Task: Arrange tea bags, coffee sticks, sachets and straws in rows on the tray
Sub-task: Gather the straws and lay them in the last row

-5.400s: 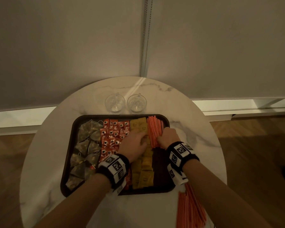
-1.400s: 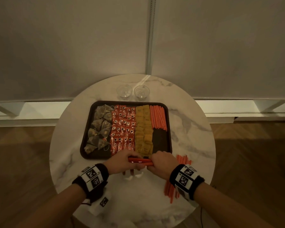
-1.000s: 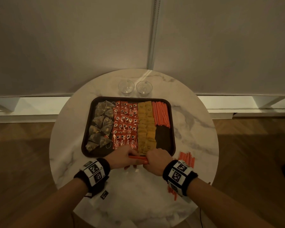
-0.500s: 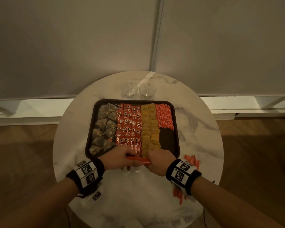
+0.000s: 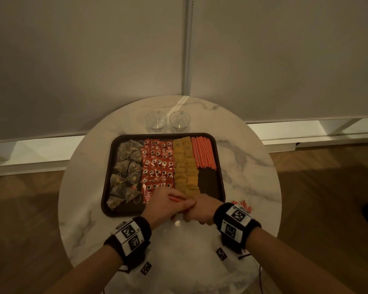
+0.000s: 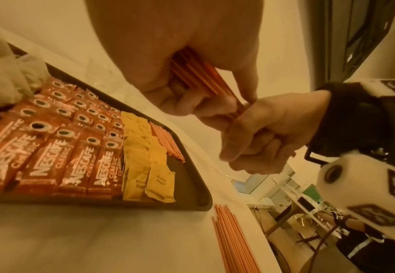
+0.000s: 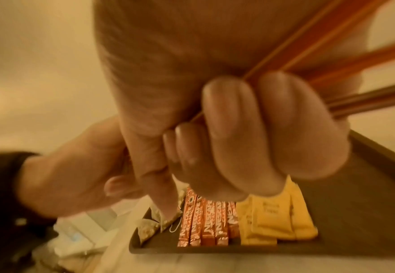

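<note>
A dark tray (image 5: 220, 181) on the round marble table holds rows of tea bags (image 5: 126, 168), red coffee sticks (image 5: 157, 164), yellow sachets (image 5: 185, 166) and orange straws (image 5: 203, 152). The near right part of the tray is bare. Both hands meet at the tray's near edge around a bundle of orange straws (image 5: 174, 198). My left hand (image 5: 168, 205) grips one end of the bundle (image 6: 198, 73); my right hand (image 5: 200, 211) curls round the other end (image 7: 320, 61). The middle of the bundle is hidden by the fingers.
Loose orange straws (image 5: 241, 203) (image 6: 233, 240) lie on the table right of the tray's near corner. Two clear glasses (image 5: 156, 120) (image 5: 180, 120) stand behind the tray. A white plastic bag (image 5: 179, 262) lies at the table's near edge. A wall rises behind the table.
Both hands left the tray, took a bundle of straws from the table pile, and have brought it up to the tray's near edge, drawing closer together.
</note>
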`<state>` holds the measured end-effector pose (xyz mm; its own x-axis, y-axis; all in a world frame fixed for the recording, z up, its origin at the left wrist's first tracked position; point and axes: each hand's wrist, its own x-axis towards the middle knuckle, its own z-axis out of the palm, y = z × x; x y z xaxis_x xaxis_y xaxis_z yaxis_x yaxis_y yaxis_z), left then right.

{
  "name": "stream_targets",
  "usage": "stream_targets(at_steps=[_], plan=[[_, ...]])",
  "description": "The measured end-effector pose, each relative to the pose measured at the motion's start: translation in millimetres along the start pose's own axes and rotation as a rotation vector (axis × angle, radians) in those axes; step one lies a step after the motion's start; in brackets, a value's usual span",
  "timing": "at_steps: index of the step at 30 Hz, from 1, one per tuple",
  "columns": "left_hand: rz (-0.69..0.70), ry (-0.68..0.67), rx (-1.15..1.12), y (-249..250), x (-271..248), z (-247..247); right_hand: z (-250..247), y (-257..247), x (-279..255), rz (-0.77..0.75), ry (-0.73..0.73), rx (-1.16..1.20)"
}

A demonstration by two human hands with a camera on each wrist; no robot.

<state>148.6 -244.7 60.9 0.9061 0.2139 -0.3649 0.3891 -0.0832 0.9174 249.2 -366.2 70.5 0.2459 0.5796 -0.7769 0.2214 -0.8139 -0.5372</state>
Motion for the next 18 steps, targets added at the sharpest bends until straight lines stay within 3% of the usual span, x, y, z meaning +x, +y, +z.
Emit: stream_targets(at_steps=[6,13,18], plan=[[-0.02,-0.031,-0.005,-1,6,6,-3,14,-6,0.056,-0.137,0.221],[-0.044,-0.115,0.0,-13,11,17,5,29,-18,0.081,-0.031,0.301],[-0.089,-0.107,-0.032,-21,11,34,8,42,-20,0.084,-0.101,0.353]])
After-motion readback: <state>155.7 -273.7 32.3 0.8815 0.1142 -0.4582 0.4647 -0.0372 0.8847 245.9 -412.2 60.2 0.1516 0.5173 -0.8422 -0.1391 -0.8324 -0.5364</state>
